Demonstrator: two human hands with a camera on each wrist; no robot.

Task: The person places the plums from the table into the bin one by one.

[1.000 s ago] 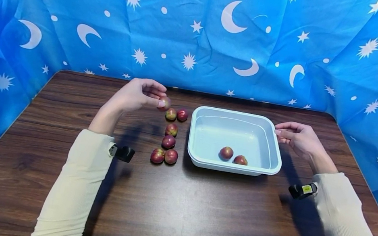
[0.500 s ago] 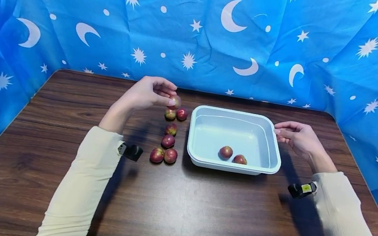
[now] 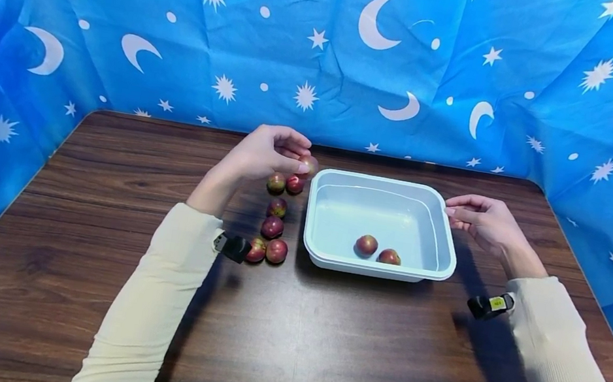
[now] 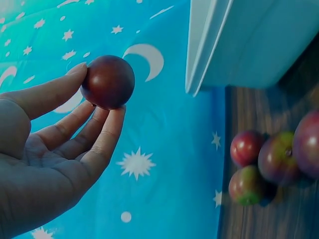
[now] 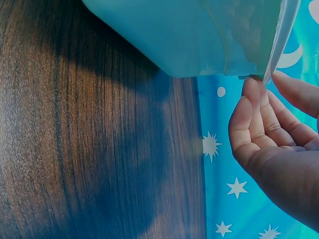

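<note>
Between thumb and fingertips my left hand point(image 3: 264, 153) pinches a dark red plum point(image 4: 108, 82), held in the air just off the left rim of a white plastic basin point(image 3: 376, 270). My right hand point(image 3: 488, 226) pinches the basin's right rim; in the right wrist view the thumb is on one side of the edge and the fingers point(image 5: 255, 89) on the other. Two plums point(image 3: 366, 245) lie inside the basin near its front wall. Left of it, several more red and greenish plums point(image 3: 272, 227) rest on the table in a loose column, below my left hand.
Dark wood-grain table point(image 3: 296, 341) lies under everything. A blue cloth point(image 3: 280, 48) with white moons and stars hangs behind and at both sides. Black wrist cameras point(image 3: 232, 247) are strapped to both cream sleeves.
My left hand has carried the plum rightward, from left of the loose plums to the basin's left rim. The right hand and the basin stay in place.
</note>
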